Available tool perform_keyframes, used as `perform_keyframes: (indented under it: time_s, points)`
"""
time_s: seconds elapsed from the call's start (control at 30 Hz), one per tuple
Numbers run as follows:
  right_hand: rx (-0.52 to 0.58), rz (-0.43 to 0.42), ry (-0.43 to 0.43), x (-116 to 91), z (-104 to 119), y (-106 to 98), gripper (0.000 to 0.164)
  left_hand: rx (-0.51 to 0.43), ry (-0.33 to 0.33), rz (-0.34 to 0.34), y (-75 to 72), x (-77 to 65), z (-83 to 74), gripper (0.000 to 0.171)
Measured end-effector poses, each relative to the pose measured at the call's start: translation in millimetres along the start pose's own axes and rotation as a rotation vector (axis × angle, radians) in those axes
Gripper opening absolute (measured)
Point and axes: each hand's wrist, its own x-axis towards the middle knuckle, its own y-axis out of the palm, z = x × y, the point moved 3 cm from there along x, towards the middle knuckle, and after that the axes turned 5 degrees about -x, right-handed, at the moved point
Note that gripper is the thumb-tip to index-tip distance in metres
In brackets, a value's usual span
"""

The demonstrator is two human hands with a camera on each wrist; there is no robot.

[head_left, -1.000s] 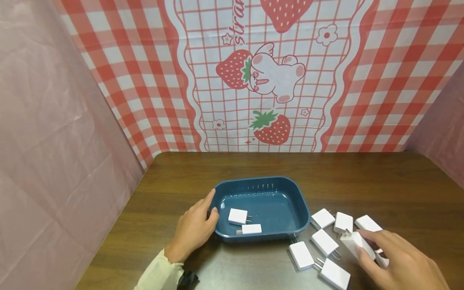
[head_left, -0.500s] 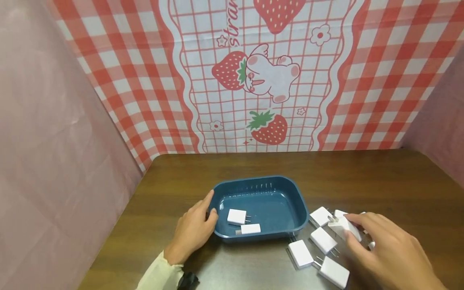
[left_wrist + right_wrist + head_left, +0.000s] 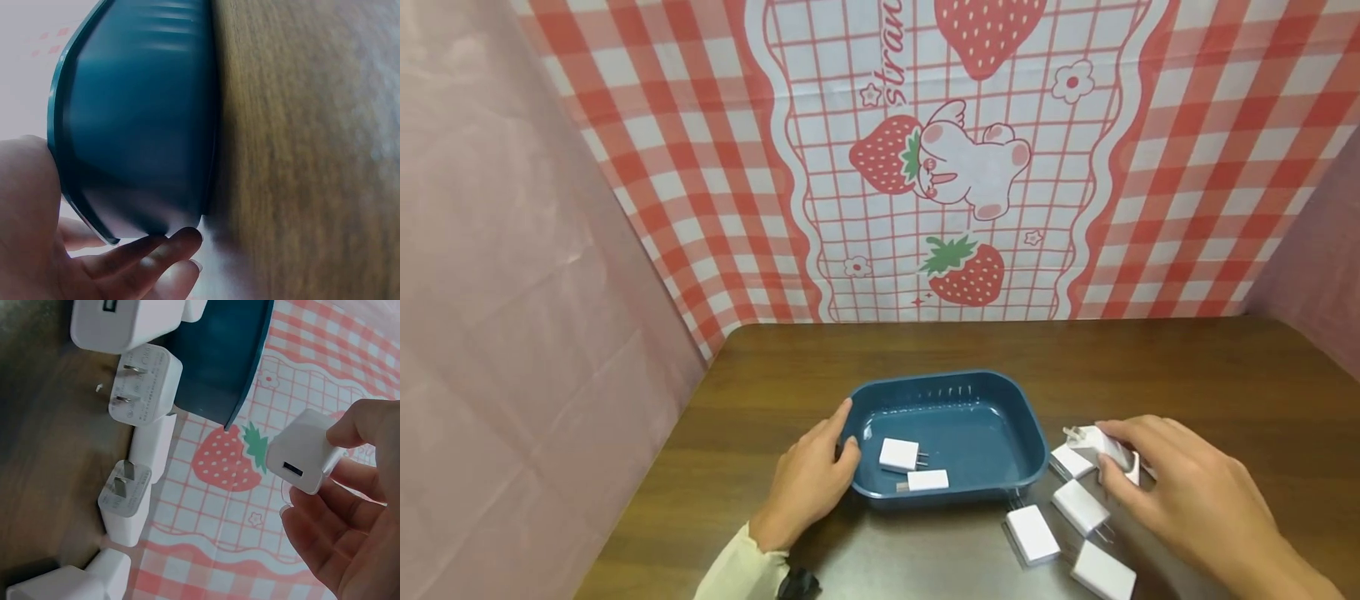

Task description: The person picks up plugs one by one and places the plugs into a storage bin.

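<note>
Between its thumb and fingers my right hand [image 3: 1180, 483] pinches a white USB charger [image 3: 302, 451], raised over the other chargers to the right of the tray. Its metal prongs point left in the head view, and its USB port shows in the right wrist view. My left hand [image 3: 816, 471] grips the left end of the blue tray [image 3: 947, 492], with fingertips against the outer wall in the left wrist view. Two white chargers lie inside the tray: one with prongs [image 3: 898, 455] and a slim one [image 3: 928, 480] near the front wall.
Several white chargers lie on the wooden table [image 3: 790, 350] right of the tray, among them a near one [image 3: 1032, 533], a middle one [image 3: 1080, 507] and a front one [image 3: 1103, 571]. A checked strawberry cloth [image 3: 962, 167] hangs behind the table.
My right hand has lifted its charger and moved left and away from me, toward the tray. The left hand stays at the tray's end; the view has shifted slightly.
</note>
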Motion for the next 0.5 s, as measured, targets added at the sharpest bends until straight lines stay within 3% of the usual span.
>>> perform_keyframes:
  time_s: [0.5]
  points:
    - [0.033,0.048,-0.015,17,13,14,0.031,0.002,-0.004,0.001,-1.0,0.6,0.2,0.055]
